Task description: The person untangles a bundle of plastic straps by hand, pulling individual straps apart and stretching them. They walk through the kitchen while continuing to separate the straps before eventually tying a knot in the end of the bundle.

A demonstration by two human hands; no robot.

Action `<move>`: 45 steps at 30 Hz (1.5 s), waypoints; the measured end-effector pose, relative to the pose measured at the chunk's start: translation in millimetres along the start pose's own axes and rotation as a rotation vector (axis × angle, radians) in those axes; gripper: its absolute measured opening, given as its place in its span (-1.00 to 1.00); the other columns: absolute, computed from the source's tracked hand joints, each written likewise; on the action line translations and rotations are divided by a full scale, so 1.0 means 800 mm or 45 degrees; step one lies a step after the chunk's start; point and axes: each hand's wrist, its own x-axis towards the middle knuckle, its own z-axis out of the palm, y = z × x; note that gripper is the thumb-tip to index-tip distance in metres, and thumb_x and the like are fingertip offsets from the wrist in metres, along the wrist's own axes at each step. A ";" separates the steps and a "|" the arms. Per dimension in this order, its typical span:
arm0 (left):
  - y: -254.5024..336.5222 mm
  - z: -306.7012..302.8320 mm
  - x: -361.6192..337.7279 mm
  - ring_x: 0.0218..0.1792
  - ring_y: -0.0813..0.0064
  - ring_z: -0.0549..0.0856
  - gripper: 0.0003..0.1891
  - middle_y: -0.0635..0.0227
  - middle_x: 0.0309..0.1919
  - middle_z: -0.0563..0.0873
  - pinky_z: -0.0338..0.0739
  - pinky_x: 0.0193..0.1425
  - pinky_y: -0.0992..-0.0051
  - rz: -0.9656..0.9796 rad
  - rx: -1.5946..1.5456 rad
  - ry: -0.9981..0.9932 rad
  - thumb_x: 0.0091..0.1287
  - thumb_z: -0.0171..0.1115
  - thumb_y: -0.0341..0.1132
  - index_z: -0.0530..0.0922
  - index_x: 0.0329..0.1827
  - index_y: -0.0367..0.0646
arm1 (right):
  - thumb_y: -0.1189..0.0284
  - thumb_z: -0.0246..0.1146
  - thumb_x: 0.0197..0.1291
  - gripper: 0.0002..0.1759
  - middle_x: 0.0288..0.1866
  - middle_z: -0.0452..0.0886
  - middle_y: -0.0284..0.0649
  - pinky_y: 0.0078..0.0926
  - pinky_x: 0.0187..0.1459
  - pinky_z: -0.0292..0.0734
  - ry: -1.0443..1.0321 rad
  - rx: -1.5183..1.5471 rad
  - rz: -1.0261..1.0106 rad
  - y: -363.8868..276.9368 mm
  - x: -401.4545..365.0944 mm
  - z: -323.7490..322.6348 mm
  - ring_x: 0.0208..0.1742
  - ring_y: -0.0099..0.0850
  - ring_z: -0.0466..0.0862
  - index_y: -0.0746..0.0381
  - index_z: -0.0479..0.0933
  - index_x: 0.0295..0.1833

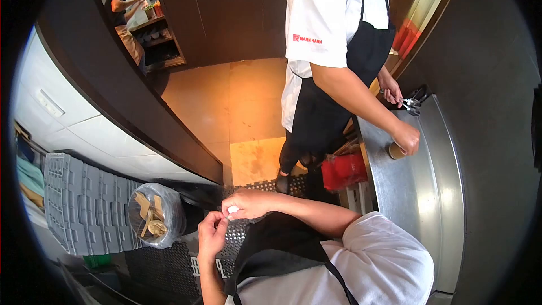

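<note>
My right hand (248,202) is closed around a small white crumpled piece (233,209), perhaps paper or cloth; only a bit of it shows between the fingers. Just below it, my left hand (210,236) has its thumb and fingertips pinched together, close against the right hand. Whatever lies between the left fingertips is too small to make out. Both hands are in front of my black apron (276,248). To their left stands a bin with a clear plastic liner (174,223), holding torn cardboard pieces (151,214).
Grey stacked crates (93,203) stand left of the bin. A co-worker in a black apron (367,59) stands ahead, one hand on a brown cup (396,151) on the steel counter (395,186), the other holding metal spoons (411,105). A red bag (343,170) hangs below. Perforated mat (164,268) covers the floor.
</note>
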 end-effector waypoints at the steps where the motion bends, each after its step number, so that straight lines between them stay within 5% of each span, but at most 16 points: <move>1: -0.002 -0.006 0.000 -0.38 0.72 0.52 -0.92 0.45 -0.39 0.62 0.44 -0.26 0.63 0.006 0.010 -0.086 0.34 0.19 -0.47 0.54 -0.19 -0.30 | 0.40 0.35 0.13 -0.79 -0.34 0.66 -0.03 -0.16 -0.22 0.50 -0.027 0.017 -0.003 -0.005 0.001 -0.003 -0.23 -0.05 0.67 0.22 0.56 -0.15; 15: -0.033 0.016 -0.006 -0.37 0.77 0.46 -0.91 0.56 -0.41 0.57 0.35 -0.28 0.69 0.042 -0.390 -0.044 0.41 0.17 -0.39 0.54 -0.26 -0.22 | 0.38 0.28 0.19 -0.81 -0.25 0.65 -0.07 -0.15 -0.13 0.49 -0.186 -0.159 -0.018 -0.016 0.007 -0.014 -0.13 -0.06 0.64 0.20 0.54 -0.12; 18: -0.028 0.025 -0.007 -0.42 0.76 0.41 -0.85 0.55 -0.44 0.51 0.34 -0.32 0.66 -0.065 -0.678 0.038 0.46 0.11 -0.29 0.49 -0.20 -0.20 | 0.34 0.29 0.23 -0.78 -0.19 0.66 -0.10 -0.21 -0.10 0.51 -0.176 -0.055 -0.024 -0.018 0.015 -0.016 -0.08 -0.10 0.65 0.19 0.55 -0.07; 22: -0.021 0.044 -0.004 -0.38 0.68 0.45 -0.87 0.43 -0.26 0.53 0.39 -0.29 0.59 -0.190 -1.169 0.102 0.48 -0.05 -0.31 0.44 -0.14 -0.14 | 0.37 0.28 0.24 -0.78 -0.14 0.61 -0.13 -0.22 -0.10 0.51 -0.083 -0.151 -0.155 -0.008 0.016 -0.010 -0.08 -0.09 0.63 0.17 0.55 -0.03; 26: -0.017 0.050 -0.010 -0.36 0.62 0.52 -0.85 0.41 -0.24 0.56 0.48 -0.27 0.56 -0.334 -1.410 0.087 0.44 -0.01 -0.28 0.46 -0.11 -0.14 | 0.38 0.28 0.20 -0.82 -0.12 0.55 -0.20 -0.15 -0.15 0.51 -0.054 -0.223 -0.240 0.007 0.011 0.000 -0.09 -0.06 0.61 0.13 0.54 -0.09; 29: -0.012 0.042 -0.011 -0.38 0.56 0.57 -0.81 0.40 -0.27 0.59 0.56 -0.27 0.53 -0.720 -1.659 -0.057 0.42 0.04 -0.25 0.49 -0.06 -0.16 | 0.39 0.28 0.19 -0.82 -0.14 0.57 -0.19 -0.20 -0.16 0.52 -0.046 -0.205 -0.236 0.024 0.005 0.008 -0.09 -0.11 0.62 0.14 0.54 -0.09; 30: -0.034 0.044 -0.010 -0.22 0.47 0.67 -0.67 0.35 -0.18 0.64 0.63 -0.15 0.46 -0.703 -1.762 -0.191 0.35 0.16 -0.15 0.48 0.03 -0.19 | 0.38 0.29 0.19 -0.81 -0.15 0.58 -0.19 -0.24 -0.14 0.52 -0.041 -0.130 -0.216 0.029 0.004 0.010 -0.10 -0.14 0.63 0.15 0.55 -0.09; 33: -0.038 0.047 -0.008 -0.27 0.46 0.68 -0.73 0.35 -0.21 0.67 0.65 -0.10 0.44 -0.666 -1.831 -0.264 0.39 0.11 -0.21 0.50 0.01 -0.20 | 0.37 0.33 0.19 -0.79 -0.18 0.64 -0.19 -0.34 -0.12 0.53 -0.039 0.058 -0.103 0.036 0.000 0.011 -0.12 -0.24 0.66 0.19 0.57 -0.10; 34: -0.027 0.055 -0.001 -0.36 0.52 0.64 -0.79 0.37 -0.31 0.64 0.60 -0.18 0.50 -0.714 -1.617 -0.081 0.43 0.00 -0.28 0.51 -0.06 -0.20 | 0.37 0.34 0.18 -0.80 -0.20 0.65 -0.19 -0.36 -0.12 0.53 -0.050 0.093 -0.034 0.035 -0.002 0.008 -0.13 -0.27 0.67 0.20 0.58 -0.11; 37: -0.044 0.046 0.005 -0.41 0.59 0.57 -0.80 0.40 -0.40 0.59 0.51 -0.28 0.55 -0.344 -0.512 -0.110 0.46 -0.08 -0.30 0.49 -0.12 -0.21 | 0.38 0.33 0.20 -0.81 -0.25 0.67 -0.15 -0.37 -0.16 0.55 -0.069 0.079 0.015 0.043 -0.006 -0.006 -0.21 -0.26 0.69 0.24 0.61 -0.13; 40: -0.019 0.040 0.019 -0.49 0.60 0.48 -0.79 0.42 -0.51 0.50 0.40 -0.40 0.53 -0.290 -0.293 -0.102 0.42 -0.07 -0.31 0.49 -0.14 -0.25 | 0.42 0.29 0.09 -0.79 -0.21 0.66 -0.10 -0.16 -0.17 0.55 -0.121 -0.300 -0.185 0.018 0.001 -0.032 -0.16 -0.05 0.67 0.20 0.61 -0.13; 42: -0.012 0.037 0.027 -0.52 0.61 0.46 -0.81 0.41 -0.56 0.48 0.38 -0.44 0.53 -0.180 -0.178 -0.074 0.40 -0.06 -0.33 0.49 -0.19 -0.25 | 0.42 0.30 0.07 -0.78 -0.22 0.65 -0.10 -0.16 -0.16 0.56 -0.161 -0.446 -0.139 -0.009 0.001 -0.042 -0.16 -0.06 0.67 0.21 0.60 -0.13; 45: 0.011 0.029 0.028 -0.51 0.61 0.47 -0.82 0.42 -0.55 0.48 0.38 -0.42 0.55 -0.344 -0.335 -0.177 0.40 -0.05 -0.33 0.48 -0.21 -0.25 | 0.40 0.31 0.04 -0.78 -0.30 0.62 -0.10 -0.16 -0.21 0.59 -0.138 -0.693 -0.226 -0.022 -0.001 -0.045 -0.23 -0.08 0.68 0.23 0.56 -0.19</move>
